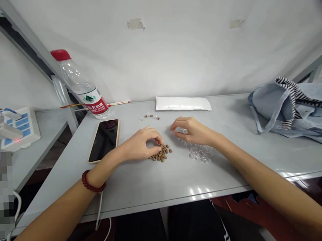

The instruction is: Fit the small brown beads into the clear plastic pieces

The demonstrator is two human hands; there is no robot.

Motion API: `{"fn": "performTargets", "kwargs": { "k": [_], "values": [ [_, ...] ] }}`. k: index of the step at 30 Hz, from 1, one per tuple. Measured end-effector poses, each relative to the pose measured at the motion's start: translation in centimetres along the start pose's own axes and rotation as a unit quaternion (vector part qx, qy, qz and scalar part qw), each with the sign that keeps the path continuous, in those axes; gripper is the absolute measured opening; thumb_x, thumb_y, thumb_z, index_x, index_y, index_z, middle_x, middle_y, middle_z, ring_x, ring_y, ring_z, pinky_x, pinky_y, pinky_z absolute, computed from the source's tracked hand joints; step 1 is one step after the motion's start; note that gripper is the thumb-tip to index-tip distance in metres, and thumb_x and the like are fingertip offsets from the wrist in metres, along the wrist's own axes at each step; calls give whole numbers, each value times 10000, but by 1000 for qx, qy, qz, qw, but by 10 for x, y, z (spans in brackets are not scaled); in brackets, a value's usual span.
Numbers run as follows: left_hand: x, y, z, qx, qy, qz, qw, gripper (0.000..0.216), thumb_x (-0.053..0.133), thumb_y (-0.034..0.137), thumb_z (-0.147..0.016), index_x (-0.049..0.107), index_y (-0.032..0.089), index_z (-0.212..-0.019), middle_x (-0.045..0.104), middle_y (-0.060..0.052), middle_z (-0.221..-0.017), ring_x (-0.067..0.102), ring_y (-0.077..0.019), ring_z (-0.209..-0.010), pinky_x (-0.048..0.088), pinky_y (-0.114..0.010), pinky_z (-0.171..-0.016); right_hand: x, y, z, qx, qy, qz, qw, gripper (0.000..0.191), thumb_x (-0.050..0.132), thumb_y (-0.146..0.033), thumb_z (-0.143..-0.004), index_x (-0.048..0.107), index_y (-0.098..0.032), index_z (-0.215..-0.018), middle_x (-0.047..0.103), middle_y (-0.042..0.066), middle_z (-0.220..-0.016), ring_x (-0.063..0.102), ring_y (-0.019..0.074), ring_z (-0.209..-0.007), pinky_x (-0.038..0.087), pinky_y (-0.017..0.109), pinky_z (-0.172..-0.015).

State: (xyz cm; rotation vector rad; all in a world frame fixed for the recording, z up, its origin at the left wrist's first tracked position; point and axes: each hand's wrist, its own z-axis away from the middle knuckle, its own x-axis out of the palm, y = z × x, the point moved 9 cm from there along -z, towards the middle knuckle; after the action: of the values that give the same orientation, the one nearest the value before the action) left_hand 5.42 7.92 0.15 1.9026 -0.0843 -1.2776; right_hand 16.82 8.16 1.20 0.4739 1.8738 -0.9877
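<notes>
My left hand (140, 145) rests on the grey table (180, 177) with its fingertips pinched at the edge of a small heap of brown pellets (160, 153). What the fingers pinch is too small to make out. My right hand (192, 130) is curled beside it, fingers closed on a clear bead (179, 130). More clear beads (199, 152) lie in a pile just below that wrist. A red bead bracelet (91, 183) circles my left wrist.
A phone (104, 139) lies face up left of my hands, with a red-capped water bottle (82, 87) behind it. A white packet (183, 104) and a few loose beads (149, 116) sit near the wall. Denim cloth (292, 108) is at right, a power strip (18, 128) at left.
</notes>
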Motion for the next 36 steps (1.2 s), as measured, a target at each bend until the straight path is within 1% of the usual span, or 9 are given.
{"fn": "performTargets", "kwargs": {
  "k": [6, 9, 12, 16, 23, 27, 31, 33, 36],
  "values": [
    [-1, -8, 0, -58, 29, 53, 996, 203, 473, 202, -831, 661, 179, -904, 652, -55, -978, 581, -191, -925, 438, -347, -879, 10, 2, 2, 15, -74, 1, 997, 176, 508, -152, -818, 659, -164, -909, 624, 72, -880, 557, 188, -791, 439, 336, -712],
    [9, 1, -2, -29, 22, 67, 997, 186, 501, 231, -855, 663, 172, -924, 647, -62, -1006, 584, -183, -936, 437, -338, -893, 11, 4, 3, 17, -93, 1, 996, 178, 515, -140, -801, 665, -169, -892, 611, 68, -884, 551, 186, -791, 441, 339, -725],
    [22, 10, -2, 6, 0, 71, 997, 154, 606, 271, -812, 672, 178, -917, 638, -62, -980, 585, -177, -881, 467, -302, -803, 11, 6, 4, 23, -101, -8, 995, 174, 516, -137, -792, 668, -176, -869, 608, 62, -884, 554, 180, -783, 443, 336, -726],
    [32, 11, -1, 7, -10, 88, 996, 102, 582, 194, -808, 677, 181, -843, 621, -61, -925, 573, -157, -809, 472, -254, -672, 3, 7, 3, 36, -66, -27, 997, 177, 490, -142, -809, 653, -177, -868, 628, 54, -900, 565, 173, -800, 443, 319, -714],
    [34, 22, -3, 52, 9, 56, 997, 60, 588, 151, -767, 639, 178, -754, 646, -56, -833, 554, -198, -875, 454, -331, -829, -12, 17, -7, 65, 50, -53, 995, 173, 486, -164, -827, 650, -198, -869, 676, 40, -927, 599, 175, -834, 449, 314, -721],
    [34, 15, -3, 17, 7, 118, 993, 74, 593, 189, -769, 625, 161, -709, 633, -52, -791, 570, -182, -794, 475, -307, -735, -10, 26, -40, 50, 70, -19, 996, 144, 518, -181, -821, 644, -170, -891, 663, 73, -946, 600, 188, -854, 456, 338, -766],
    [20, -2, -3, -49, 57, 191, 979, 132, 562, 222, -794, 640, 147, -719, 649, -48, -787, 584, -154, -726, 480, -289, -711, 12, 40, -77, 61, 12, 38, 997, 318, 586, -215, -810, 600, -108, -1109, 609, 142, -1058, 585, 203, -895, 457, 337, -797],
    [10, -9, -3, -63, 98, 191, 975, 127, 568, 222, -781, 648, 150, -713, 661, -42, -775, 588, -160, -756, 474, -293, -751, 25, 45, -87, 65, -11, 49, 997, 317, 598, -222, -807, 616, -101, -1099, 603, 144, -1016, 581, 202, -853, 456, 335, -780],
    [-1, -22, -2, -97, 152, 186, 966, 138, 564, 232, -771, 642, 152, -691, 651, -24, -715, 579, -151, -719, 472, -284, -735, 34, 46, -89, 62, -20, 57, 996, 263, 501, -179, -854, 638, -128, -1073, 590, 120, -970, 563, 176, -777, 447, 324, -763]
  ]
}}
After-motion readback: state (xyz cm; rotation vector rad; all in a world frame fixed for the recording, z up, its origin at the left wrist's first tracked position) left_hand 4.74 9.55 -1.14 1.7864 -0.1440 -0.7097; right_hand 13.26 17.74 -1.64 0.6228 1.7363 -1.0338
